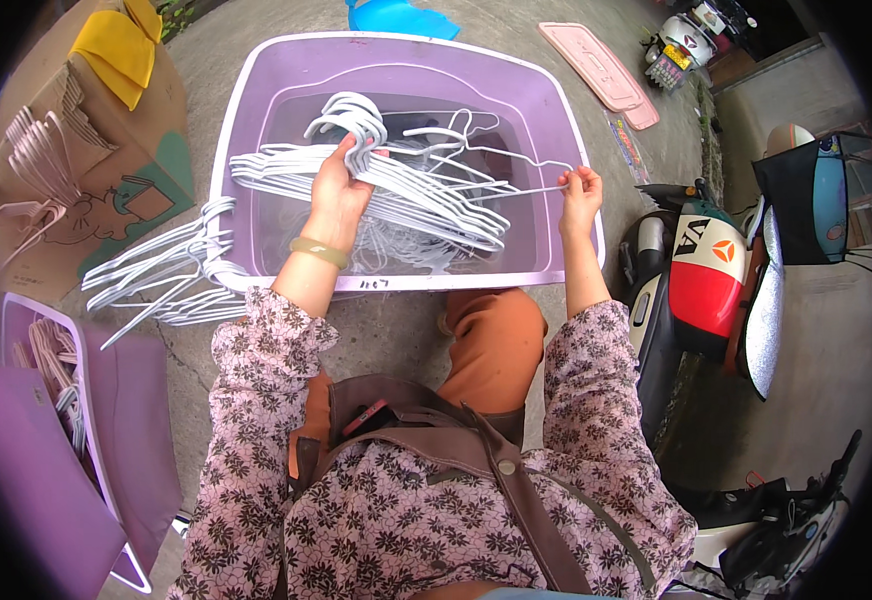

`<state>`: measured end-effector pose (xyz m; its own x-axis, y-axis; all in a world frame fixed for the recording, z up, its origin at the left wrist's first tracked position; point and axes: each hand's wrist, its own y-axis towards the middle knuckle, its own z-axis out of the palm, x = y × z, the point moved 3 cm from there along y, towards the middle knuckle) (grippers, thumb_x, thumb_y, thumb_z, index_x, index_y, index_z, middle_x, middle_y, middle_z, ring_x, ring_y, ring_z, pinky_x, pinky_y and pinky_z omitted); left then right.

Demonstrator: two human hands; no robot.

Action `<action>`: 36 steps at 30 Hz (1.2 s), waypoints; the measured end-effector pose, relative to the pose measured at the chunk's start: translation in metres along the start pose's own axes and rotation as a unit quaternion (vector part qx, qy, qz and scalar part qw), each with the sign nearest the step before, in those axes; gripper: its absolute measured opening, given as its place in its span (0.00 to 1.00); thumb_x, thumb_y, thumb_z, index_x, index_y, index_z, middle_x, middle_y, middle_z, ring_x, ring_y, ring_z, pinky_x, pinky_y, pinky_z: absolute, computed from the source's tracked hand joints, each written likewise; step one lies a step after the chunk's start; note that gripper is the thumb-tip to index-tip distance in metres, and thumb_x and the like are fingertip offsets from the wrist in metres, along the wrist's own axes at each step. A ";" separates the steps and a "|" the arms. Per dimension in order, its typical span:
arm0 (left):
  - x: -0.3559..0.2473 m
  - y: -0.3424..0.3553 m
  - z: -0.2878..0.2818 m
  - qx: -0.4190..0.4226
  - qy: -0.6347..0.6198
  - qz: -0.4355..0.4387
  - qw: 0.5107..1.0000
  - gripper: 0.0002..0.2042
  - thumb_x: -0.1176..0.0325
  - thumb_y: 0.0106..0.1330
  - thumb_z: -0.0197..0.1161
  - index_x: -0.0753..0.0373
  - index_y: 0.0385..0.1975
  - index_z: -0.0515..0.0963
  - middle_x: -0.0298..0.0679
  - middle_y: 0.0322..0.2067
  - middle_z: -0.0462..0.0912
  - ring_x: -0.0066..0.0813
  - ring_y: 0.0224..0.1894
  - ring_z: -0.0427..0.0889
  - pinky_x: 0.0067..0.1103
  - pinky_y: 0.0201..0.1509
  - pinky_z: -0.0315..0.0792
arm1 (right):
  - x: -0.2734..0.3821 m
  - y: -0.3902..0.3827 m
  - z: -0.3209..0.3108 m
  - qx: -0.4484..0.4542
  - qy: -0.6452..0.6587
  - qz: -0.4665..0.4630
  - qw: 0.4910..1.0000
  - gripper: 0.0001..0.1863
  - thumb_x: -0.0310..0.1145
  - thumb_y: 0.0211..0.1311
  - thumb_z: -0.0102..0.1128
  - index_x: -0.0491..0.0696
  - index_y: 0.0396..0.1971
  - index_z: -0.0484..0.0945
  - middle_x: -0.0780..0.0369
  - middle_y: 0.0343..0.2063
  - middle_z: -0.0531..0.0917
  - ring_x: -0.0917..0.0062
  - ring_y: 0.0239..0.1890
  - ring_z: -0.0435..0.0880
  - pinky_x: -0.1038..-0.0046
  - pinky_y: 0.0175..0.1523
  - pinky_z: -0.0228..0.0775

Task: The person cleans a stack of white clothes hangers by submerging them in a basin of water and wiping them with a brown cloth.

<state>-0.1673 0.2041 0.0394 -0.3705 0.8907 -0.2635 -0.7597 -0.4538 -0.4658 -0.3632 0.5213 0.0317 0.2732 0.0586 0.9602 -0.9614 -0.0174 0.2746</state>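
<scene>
White hangers [431,205] lie bunched inside the opening of a purple tub [456,75], on a rough grey concrete floor [221,60] that runs open past the tub's far edge. At right stands a scooter [706,290] with glossy red and cream panels, a strip of concrete between it and the tub. At left is a matte cardboard box [161,110]. Smooth, round-cornered and white-rimmed, the tub has room toward its far wall; the bunch nearly reaches its left one. Another bundle [161,270] fans outside the left rim, hooks overlapping it. One thin, shouldered hanger [516,157] stretches rightward, its corner pinched in the right hand's [581,195] fingertips. The left hand [338,190] grasps the bunch near its curved hooks, a smooth pale bangle [319,252] below.
</scene>
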 end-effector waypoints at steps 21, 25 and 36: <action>-0.051 -0.013 0.028 0.144 0.040 0.002 0.989 0.13 0.68 0.66 0.48 0.67 0.47 0.68 0.48 0.45 0.73 0.45 0.44 0.73 0.30 0.42 0.74 | -0.100 -0.127 0.108 0.504 -0.323 0.498 0.627 0.12 0.38 0.54 0.53 0.44 0.29 0.75 0.62 0.24 0.77 0.78 0.22 0.77 0.72 0.30 0.74; -0.081 -0.020 0.029 0.245 0.018 -0.021 0.969 0.12 0.70 0.64 0.48 0.66 0.45 0.69 0.47 0.38 0.75 0.40 0.40 0.77 0.28 0.41 0.74 | -0.085 -0.070 0.088 0.510 -0.592 0.216 0.586 0.11 0.33 0.53 0.52 0.46 0.33 0.79 0.65 0.26 0.79 0.82 0.16 0.72 0.78 0.21 0.68; -0.062 -0.024 0.034 0.093 -0.050 -0.078 0.991 0.12 0.72 0.66 0.42 0.73 0.39 0.72 0.49 0.35 0.76 0.38 0.38 0.77 0.41 0.55 0.66 | 0.067 -0.039 0.018 0.328 0.000 0.473 0.818 0.13 0.26 0.57 0.46 0.39 0.41 0.73 0.68 0.24 0.78 0.92 0.09 0.52 0.86 0.12 0.42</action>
<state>-0.1444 0.1603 0.0955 -0.2845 0.9521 -0.1120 -0.8937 -0.3056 -0.3284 -0.3067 0.5076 0.0859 -0.5828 -0.2908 0.7588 -0.5181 -0.5865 -0.6226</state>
